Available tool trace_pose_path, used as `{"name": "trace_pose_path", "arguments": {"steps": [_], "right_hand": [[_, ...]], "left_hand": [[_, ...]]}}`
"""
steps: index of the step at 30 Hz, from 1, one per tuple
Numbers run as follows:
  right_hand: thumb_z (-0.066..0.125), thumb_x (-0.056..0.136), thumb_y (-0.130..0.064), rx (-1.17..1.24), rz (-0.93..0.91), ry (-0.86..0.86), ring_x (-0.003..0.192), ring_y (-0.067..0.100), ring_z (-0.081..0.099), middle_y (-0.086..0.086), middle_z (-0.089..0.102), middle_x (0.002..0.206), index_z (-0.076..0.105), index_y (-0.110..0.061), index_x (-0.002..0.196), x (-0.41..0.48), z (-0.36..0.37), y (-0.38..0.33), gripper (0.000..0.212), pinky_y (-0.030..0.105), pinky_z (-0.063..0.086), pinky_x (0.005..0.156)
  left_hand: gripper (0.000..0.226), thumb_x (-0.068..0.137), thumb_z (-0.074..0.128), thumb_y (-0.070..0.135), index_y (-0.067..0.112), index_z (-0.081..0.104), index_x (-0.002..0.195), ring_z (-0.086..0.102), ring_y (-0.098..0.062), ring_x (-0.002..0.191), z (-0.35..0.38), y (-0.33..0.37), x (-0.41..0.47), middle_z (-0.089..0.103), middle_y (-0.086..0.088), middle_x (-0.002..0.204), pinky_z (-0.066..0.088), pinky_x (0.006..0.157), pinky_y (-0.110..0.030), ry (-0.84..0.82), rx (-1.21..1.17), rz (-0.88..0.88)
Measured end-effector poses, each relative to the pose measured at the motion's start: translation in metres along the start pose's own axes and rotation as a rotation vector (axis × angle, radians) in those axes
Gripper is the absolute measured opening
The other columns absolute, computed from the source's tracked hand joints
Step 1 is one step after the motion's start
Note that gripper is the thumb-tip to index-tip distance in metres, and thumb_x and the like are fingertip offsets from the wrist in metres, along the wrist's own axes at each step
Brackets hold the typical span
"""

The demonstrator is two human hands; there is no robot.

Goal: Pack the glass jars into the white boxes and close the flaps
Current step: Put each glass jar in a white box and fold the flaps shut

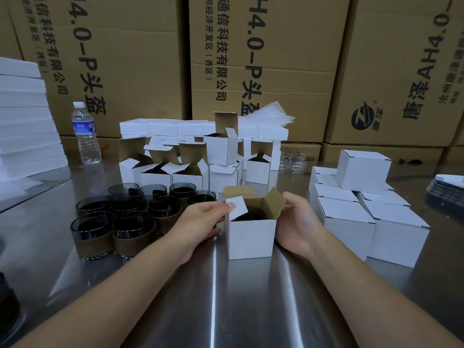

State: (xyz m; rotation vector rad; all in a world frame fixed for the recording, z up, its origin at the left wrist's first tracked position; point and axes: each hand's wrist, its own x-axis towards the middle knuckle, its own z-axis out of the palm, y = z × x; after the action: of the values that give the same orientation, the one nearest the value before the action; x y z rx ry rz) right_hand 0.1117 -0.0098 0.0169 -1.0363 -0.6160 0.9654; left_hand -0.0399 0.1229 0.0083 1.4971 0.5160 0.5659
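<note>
On the shiny steel surface (pixel 221 297), the small white cardboard box (pixel 249 237) holds a dark glass jar (pixel 252 214) (barely visible), left hand (pixel 200 222) fingers pinching one side flap, right hand (pixel 296 222) fingers on the other; fold both flat before the lid.

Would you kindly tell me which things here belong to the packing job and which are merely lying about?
Job: open white box between both hands, dark glass jars, empty open boxes, closed boxes.
Lying about: water bottle, brown cartons, bubble wrap.
</note>
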Motion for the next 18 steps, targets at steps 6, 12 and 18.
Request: {"name": "trace_pose_path", "arguments": {"steps": [6, 12, 18], "right_hand": [[0.058, 0.062, -0.021, -0.083, 0.058, -0.024, 0.093, 0.028, 0.030, 0.014, 0.037, 0.097, 0.052, -0.007, 0.105, -0.0026, 0.0033, -0.0010, 0.045, 0.037, 0.026, 0.089], [0.062, 0.068, -0.022, -0.114, 0.099, -0.035, 0.099, 0.026, 0.037, 0.018, 0.048, 0.109, 0.052, -0.011, 0.117, -0.0003, 0.0023, 0.0003, 0.052, 0.037, 0.031, 0.092], [0.063, 0.066, -0.020, -0.124, 0.108, -0.014, 0.102, 0.026, 0.045, 0.019, 0.054, 0.115, 0.051, 0.002, 0.129, 0.0005, -0.0006, 0.0014, 0.068, 0.041, 0.031, 0.107]], "left_hand": [[0.026, 0.085, 0.069, 0.036, 0.021, 0.073, 0.105, 0.065, -0.014, 0.108, -0.0004, -0.0008, 0.0005, 0.074, 0.003, 0.105, 0.048, 0.101, -0.042, 0.001, 0.003, 0.000], [0.028, 0.083, 0.069, 0.037, 0.020, 0.074, 0.105, 0.065, -0.015, 0.108, -0.0012, -0.0001, -0.0002, 0.074, 0.003, 0.106, 0.048, 0.101, -0.042, -0.010, 0.020, -0.005], [0.029, 0.082, 0.070, 0.038, 0.020, 0.074, 0.104, 0.066, -0.015, 0.107, -0.0004, 0.0015, -0.0019, 0.074, 0.003, 0.105, 0.047, 0.102, -0.042, -0.016, 0.029, -0.013]]}}
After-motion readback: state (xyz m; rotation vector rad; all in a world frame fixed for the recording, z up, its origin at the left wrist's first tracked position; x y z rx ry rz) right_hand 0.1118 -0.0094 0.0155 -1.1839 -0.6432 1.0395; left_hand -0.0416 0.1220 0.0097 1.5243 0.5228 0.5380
